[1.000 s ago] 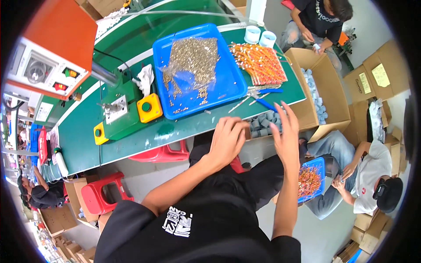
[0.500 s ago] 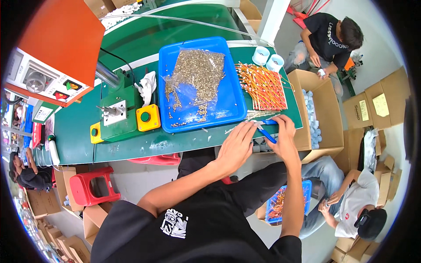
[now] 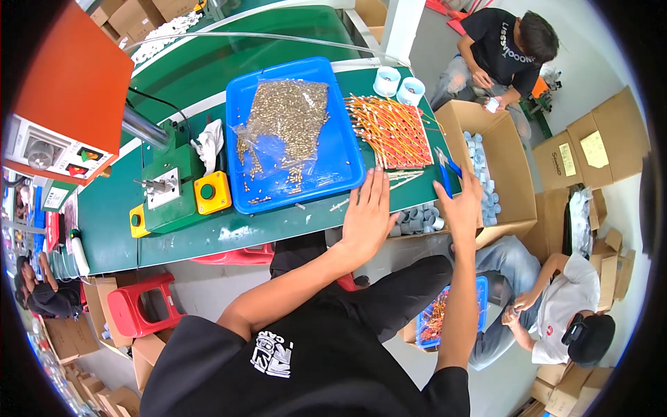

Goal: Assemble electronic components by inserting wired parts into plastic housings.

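Note:
My right hand (image 3: 461,207) holds a pair of blue-handled pliers (image 3: 444,167) at the table's right edge, jaws pointing away from me. The thumb lies by one handle and the fingers by the other. My left hand (image 3: 368,217) is open, its fingers stretched out and close together over the front edge of the table (image 3: 264,233). Beside its fingertips lie thin whitish strips (image 3: 399,179). Just beyond them sits a dense bundle of orange wires (image 3: 385,128) with red and white ends.
A blue tray (image 3: 236,104) holds a bag of small brass-coloured parts (image 3: 288,115). Two white cups (image 3: 387,82) stand behind the wires. A green press (image 3: 163,184) with yellow button boxes is at left. A cardboard box (image 3: 517,187) of pale-blue caps stands right; two people sit nearby.
My hands have moved apart. The right hand has carried the pliers rightward and turned their jaws away from me. My left hand has flattened out. The view has shifted slightly.

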Motion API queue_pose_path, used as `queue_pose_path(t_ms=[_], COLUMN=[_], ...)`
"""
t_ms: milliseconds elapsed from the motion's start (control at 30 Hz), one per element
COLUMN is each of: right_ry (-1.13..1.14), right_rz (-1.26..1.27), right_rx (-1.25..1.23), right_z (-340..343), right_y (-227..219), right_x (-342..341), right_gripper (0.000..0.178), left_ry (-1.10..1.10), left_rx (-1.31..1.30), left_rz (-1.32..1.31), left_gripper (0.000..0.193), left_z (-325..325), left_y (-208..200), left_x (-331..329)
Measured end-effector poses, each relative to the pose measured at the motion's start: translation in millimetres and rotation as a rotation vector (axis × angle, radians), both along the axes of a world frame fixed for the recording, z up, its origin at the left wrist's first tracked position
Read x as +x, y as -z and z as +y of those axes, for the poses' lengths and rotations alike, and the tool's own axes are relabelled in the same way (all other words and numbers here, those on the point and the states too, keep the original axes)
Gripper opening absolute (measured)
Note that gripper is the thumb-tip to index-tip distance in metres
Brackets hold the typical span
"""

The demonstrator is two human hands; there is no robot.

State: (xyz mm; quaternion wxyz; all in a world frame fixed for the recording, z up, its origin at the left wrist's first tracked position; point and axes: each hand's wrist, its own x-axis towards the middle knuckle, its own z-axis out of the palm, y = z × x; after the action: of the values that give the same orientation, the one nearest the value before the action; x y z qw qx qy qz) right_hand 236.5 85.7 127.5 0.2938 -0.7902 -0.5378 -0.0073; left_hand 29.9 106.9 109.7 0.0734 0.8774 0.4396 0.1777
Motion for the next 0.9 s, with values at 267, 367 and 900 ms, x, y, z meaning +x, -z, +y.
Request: queue_pose_path(t_ms=[267, 367, 900], right_ry=[0.05, 0.023, -0.698], right_rz=[-0.067, 0.012, -0.181], right_rx=[-0.059, -0.015, -0.006], right_z=[21.7, 23.9, 2.7], right_y=[10.9, 15.8, -5.2], right_x=[-10.0, -11.1, -87.1], right_gripper=[0.072, 0.065, 0.069], left_ry=[0.028, 0.057, -0.068], left_rx=[0.008, -0.016, -1.607], left_rz=[-0.077, -0.117, -1.189], left_gripper=[0.068, 0.069, 0.023], left_z=[-5.8, -4.4, -69.4], left_y=[5.7, -0.3, 40.1], left_x=[-3.7, -6.4, -52.9])
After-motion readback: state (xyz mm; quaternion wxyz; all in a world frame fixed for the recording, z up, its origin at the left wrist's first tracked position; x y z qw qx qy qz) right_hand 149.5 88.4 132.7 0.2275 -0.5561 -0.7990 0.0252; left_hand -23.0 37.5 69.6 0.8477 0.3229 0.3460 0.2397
